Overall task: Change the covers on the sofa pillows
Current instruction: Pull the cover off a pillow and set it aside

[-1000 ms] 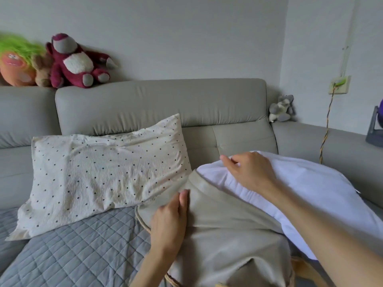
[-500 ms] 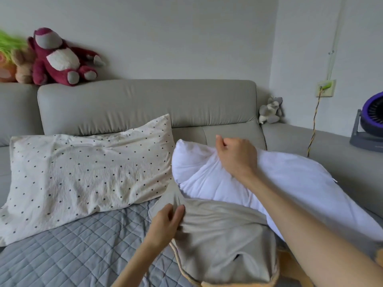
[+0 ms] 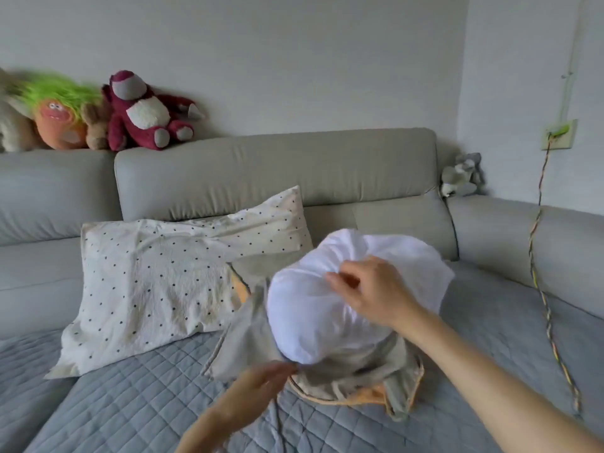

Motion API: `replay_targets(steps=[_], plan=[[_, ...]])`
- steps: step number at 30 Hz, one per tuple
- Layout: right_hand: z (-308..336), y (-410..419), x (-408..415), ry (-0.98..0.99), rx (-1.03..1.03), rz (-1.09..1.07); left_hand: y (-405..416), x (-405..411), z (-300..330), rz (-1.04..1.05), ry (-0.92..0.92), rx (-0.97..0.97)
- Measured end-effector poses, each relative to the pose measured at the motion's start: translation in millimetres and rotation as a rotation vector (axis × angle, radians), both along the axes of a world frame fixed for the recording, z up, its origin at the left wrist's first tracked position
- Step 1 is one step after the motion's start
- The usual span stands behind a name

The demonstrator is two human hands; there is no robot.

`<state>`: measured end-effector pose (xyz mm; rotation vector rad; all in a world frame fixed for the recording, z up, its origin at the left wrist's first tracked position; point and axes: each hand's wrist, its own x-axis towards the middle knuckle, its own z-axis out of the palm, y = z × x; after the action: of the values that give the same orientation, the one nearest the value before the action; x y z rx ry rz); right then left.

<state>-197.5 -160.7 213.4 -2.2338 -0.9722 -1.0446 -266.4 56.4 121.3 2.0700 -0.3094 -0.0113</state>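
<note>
Pillow insert [image 3: 330, 308], white and puffy, bulges up out of the beige cover [image 3: 248, 348] bunched below it on the quilted sofa seat [image 3: 130, 403]. Right hand [image 3: 372, 292] pinches the insert's top; left hand [image 3: 261, 382] grips the limp cover's mouth at the insert's lower end, so the two can be pulled apart. Dotted pillow [image 3: 157, 282] lies left.
</note>
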Motion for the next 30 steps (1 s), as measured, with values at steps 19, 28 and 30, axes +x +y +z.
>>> replay_targets(steps=[19,28,30], plan=[[-67,61,-56,0.286,-0.057,-0.482,-23,-22,-2,0.491,-0.269,-0.110],[-113,37,-65,0.065,-0.243,-0.536,9,42,20,0.772,-0.076,-0.205],[-107,31,-64,0.055,-0.239,-0.461,13,55,22,0.822,-0.145,-0.074]])
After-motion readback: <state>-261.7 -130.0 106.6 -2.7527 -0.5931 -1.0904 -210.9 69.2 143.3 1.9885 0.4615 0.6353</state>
